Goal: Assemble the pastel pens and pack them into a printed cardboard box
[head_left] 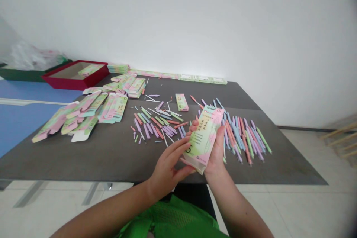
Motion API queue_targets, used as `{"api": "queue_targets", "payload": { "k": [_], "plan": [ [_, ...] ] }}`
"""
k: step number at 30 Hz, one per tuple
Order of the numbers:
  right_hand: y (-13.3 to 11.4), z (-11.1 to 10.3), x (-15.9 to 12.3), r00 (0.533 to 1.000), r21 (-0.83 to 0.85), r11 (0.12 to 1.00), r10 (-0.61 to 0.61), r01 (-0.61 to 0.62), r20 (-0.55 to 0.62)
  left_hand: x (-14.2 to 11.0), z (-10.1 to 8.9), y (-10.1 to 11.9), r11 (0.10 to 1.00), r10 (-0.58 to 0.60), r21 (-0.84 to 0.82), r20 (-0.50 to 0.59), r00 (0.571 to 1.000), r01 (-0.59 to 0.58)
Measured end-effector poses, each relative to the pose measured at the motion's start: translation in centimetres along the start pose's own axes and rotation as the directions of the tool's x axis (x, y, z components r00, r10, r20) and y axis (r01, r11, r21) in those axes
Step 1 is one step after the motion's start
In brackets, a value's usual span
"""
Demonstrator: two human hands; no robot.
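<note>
A pink and green pen box with printed characters is held up, tilted, above the table's front part. My left hand grips its lower left side, fingers laid over the front face and thumb near the bottom end. Around its right side and back wraps my right hand, with fingertips showing at the left edge. Behind the box lie many pastel pens in a spread pile to the right. Loose pen parts, such as barrels and thin white refills, are scattered left of it.
A small closed box lies mid-table. Flattened and part-folded cartons cover the left side, with stacked boxes behind. A red tray stands at the far left. A row of boxes lines the wall edge.
</note>
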State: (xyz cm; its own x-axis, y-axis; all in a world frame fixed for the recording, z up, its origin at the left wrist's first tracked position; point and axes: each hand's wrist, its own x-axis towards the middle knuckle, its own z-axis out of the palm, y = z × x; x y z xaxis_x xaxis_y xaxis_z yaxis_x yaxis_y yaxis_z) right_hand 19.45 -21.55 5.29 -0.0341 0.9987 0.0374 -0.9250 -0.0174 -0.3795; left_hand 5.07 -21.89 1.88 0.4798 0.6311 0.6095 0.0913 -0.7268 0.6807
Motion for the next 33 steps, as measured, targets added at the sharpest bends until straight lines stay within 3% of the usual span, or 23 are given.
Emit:
{"api": "queue_targets", "payload": {
  "k": [6, 9, 13, 16, 18, 21, 23, 26, 33],
  "plan": [
    [-0.2, -0.4, 0.5, 0.997, -0.018, 0.997, -0.073, 0.073, -0.008, -0.4, 1.4, 0.1, 0.95, -0.205, -0.262, -0.122, 0.971, 0.168],
    [-0.3, -0.6, 0.7, 0.99, -0.05, 0.99, -0.131, 0.129, -0.053, -1.0, 1.4, 0.3, 0.98, -0.17, -0.132, -0.193, 0.966, 0.146],
    [-0.1, -0.7, 0.8, 0.989, -0.118, 0.989, -0.105, 0.093, -0.1, -1.0, 0.8, 1.1, 0.989, -0.02, 0.14, -0.114, 0.993, 0.036],
    [0.3, -0.5, 0.7, 0.982, -0.178, 0.98, -0.119, 0.093, -0.147, -0.4, 0.6, 1.8, 0.983, 0.009, 0.183, -0.103, 0.995, 0.011],
    [0.5, -0.3, 0.5, 0.98, -0.194, 0.975, -0.136, 0.106, -0.148, 0.0, 1.0, 2.0, 0.987, -0.082, 0.126, -0.161, 0.984, 0.103],
    [0.7, -0.1, 0.4, 0.98, -0.187, 0.974, -0.152, 0.126, -0.131, 0.3, 1.8, 1.8, 0.96, -0.28, -0.071, -0.258, 0.925, 0.271],
    [0.6, -0.1, 0.3, 0.978, -0.182, 0.973, -0.166, 0.142, -0.126, 0.2, 2.4, 1.6, 0.892, -0.428, -0.265, -0.236, 0.872, 0.366],
    [0.5, -0.1, 0.4, 0.964, -0.198, 0.96, -0.228, 0.2, -0.134, 0.2, 2.7, 1.4, 0.706, -0.602, -0.518, -0.079, 0.794, 0.484],
    [0.5, 0.0, 0.3, 0.911, -0.346, 0.878, -0.393, 0.332, -0.124, 0.7, 2.3, 1.9, 0.297, -0.673, -0.767, 0.254, 0.695, 0.569]
  ]
}}
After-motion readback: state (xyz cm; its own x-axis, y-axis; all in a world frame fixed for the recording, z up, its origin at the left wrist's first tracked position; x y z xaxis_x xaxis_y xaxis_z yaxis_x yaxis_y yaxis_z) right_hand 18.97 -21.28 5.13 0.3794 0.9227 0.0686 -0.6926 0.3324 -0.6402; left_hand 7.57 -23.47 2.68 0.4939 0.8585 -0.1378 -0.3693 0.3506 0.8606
